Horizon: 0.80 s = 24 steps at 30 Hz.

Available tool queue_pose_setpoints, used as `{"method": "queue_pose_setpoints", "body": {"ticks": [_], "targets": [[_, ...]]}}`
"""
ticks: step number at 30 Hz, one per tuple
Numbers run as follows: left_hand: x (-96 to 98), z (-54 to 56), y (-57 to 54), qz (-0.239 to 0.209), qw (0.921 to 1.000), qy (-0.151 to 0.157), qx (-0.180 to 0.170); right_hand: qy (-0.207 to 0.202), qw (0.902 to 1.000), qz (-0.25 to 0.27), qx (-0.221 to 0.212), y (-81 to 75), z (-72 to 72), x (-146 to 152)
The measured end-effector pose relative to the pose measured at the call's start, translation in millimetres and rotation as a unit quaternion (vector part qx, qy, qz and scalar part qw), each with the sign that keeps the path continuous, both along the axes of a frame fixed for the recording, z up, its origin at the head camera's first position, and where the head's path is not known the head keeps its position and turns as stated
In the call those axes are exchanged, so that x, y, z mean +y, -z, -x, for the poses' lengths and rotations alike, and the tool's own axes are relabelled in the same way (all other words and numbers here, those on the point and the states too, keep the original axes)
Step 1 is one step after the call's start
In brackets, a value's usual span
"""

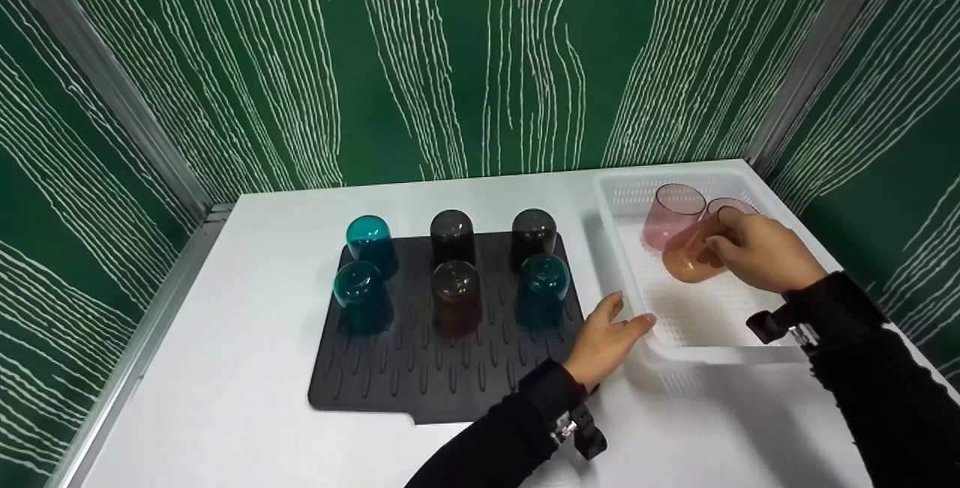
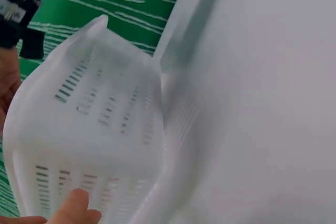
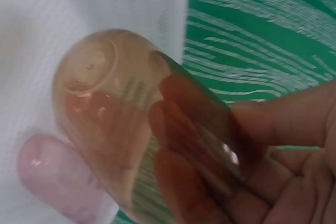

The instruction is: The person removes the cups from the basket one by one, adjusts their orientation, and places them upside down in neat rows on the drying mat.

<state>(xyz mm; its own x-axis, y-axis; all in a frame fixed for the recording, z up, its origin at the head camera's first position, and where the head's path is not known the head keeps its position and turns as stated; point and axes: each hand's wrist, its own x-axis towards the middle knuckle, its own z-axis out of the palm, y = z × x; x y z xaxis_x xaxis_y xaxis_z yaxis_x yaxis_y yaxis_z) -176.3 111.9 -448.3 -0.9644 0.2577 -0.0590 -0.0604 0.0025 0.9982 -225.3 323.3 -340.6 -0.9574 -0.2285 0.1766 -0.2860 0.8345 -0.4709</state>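
Note:
My right hand (image 1: 766, 248) pinches the wall of an amber glass (image 3: 105, 129), thumb outside and fingers showing through the glass. In the head view the amber glass is tilted over the white plastic basket (image 1: 652, 347). Beside it a pink glass (image 1: 664, 229) stands in the basket with its mouth up, and another pink glass (image 1: 731, 205) is partly hidden behind my right hand. My left hand (image 1: 602, 342) is at the basket's near left side, thumb right at the rim, fingers loosely extended and holding nothing.
A dark ribbed drying mat (image 1: 375, 375) lies left of the basket. Upside down on it stand teal glasses (image 1: 369, 237) and smoky dark glasses (image 1: 452, 233) in two rows. Green walls with white lines (image 1: 465, 61) enclose the white table (image 1: 225, 338).

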Motion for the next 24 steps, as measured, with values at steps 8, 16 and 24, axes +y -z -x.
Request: {"method": "queue_pose_setpoints", "body": {"ticks": [8, 16, 24], "targets": [[-28.7, 1.9, -12.7, -0.104, 0.9942, 0.001, -0.025, 0.004, 0.9895, 0.140, 0.037, -9.7, -25.7, -27], [-53.2, 1.3, -26.3, -0.216, 0.9747, 0.003, -0.055, -0.078, 0.9673, 0.208, 0.122, 0.9, -60.9, -76], [-68.5, -8.0, -18.4, -0.286, 0.9531, 0.033, -0.093, -0.154, 0.9526, 0.185, 0.185, 20.9, -94.1, -115]]}}
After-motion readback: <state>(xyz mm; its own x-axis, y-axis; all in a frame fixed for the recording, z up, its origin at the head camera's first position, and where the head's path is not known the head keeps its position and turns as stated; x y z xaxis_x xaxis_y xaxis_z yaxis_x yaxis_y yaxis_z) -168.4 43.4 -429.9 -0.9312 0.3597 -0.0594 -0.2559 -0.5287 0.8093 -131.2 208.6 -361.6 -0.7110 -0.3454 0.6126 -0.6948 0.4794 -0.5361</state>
